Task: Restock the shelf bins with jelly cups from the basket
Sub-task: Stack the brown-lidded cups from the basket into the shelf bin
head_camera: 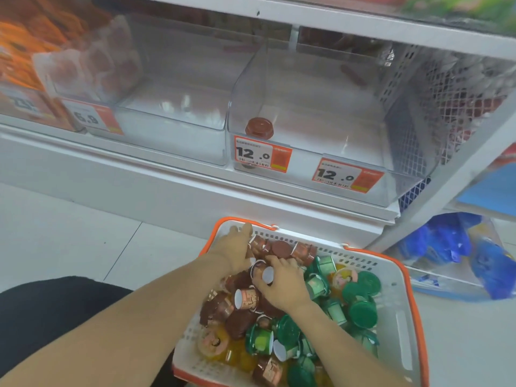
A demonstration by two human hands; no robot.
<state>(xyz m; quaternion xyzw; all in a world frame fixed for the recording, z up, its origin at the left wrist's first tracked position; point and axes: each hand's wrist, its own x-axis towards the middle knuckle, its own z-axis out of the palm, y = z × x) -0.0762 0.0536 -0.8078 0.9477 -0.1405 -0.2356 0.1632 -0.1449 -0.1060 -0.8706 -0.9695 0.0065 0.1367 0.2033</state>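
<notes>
Both hands are down in the basket (402, 311), which sits on the floor just below the shelf. Left hand (236, 251) reaches to the far corner, fingers curled among the brown jelly cups (258, 244); it appears to grip one or more, though the exact hold is hidden. Right hand (280, 286) is closed around a brown cup (262, 272), white base facing the camera. Basket holds brown, green (360, 312) and yellow cups, roughly sorted by colour. Only brown ones are being gathered, probably because the right-hand clear bin (307, 174), tagged 12.0, holds a single brown cup (259, 129) at its front left. The bin beside it (178, 118) looks empty. Judgement: early stage, picking up a handful per trip; loose cups may slip.
</notes>
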